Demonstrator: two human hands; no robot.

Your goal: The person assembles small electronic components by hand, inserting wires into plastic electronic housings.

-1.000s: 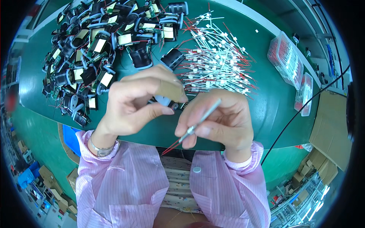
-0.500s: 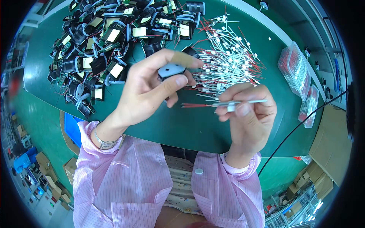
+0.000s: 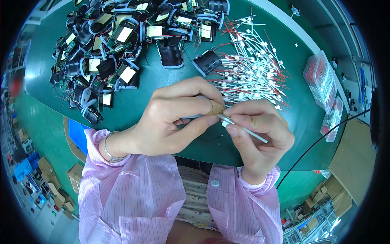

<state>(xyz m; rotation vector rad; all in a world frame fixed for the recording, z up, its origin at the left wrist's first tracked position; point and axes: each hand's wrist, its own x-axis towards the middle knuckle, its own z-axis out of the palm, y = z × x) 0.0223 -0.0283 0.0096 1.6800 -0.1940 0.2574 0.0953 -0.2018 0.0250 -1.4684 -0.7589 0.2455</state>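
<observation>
My left hand point(image 3: 170, 116) is closed, its thumb and bandaged index finger pinched together close to my right fingertips. Its curled fingers are round a black housing with a grey rim point(image 3: 193, 116); most of this part is hidden behind them. In my right hand point(image 3: 264, 130), thumb and fingers grip a thin white wire lead point(image 3: 255, 135) with a small white tag. A silvery section of the lead reaches my left fingertips, where its red wire ends are hidden. Beyond my hands lies a pile of similar white leads with red wires point(image 3: 254, 73).
Several black housings with grey rims and circuit boards point(image 3: 95, 65) are heaped at the far left. Two single housings point(image 3: 170, 55) lie nearer my hands. Clear plastic boxes of leads point(image 3: 319, 81) stand at the right edge of the green table point(image 3: 154, 87). A black cable point(image 3: 313, 142) crosses the right side.
My hands have come together. My left hand has turned, covering the housing, and its fingers have closed to a pinch. The lead in my right hand now tilts, its wire end at my left fingertips.
</observation>
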